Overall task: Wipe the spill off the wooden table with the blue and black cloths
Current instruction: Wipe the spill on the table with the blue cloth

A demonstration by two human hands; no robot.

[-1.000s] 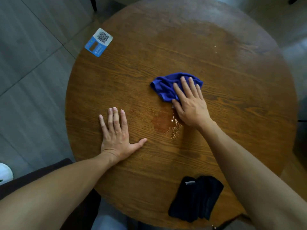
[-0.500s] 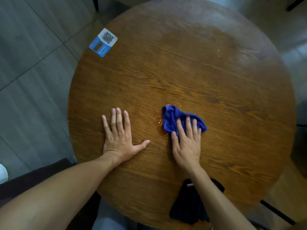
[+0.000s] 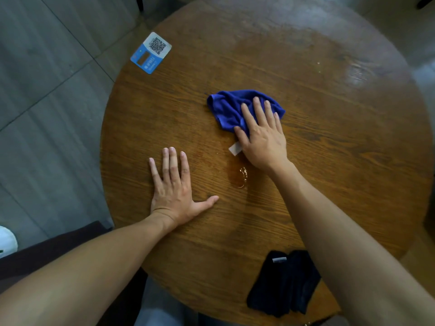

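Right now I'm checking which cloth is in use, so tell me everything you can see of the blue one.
The blue cloth is a soft, royal-blue fabric, bunched and creased rather than spread flat. It lies on the wooden table near its middle, pinned under the right hand, whose fingers rest on it. A small white tag sticks out beside the thumb. The amber puddle lies just nearer the person, apart from the cloth.
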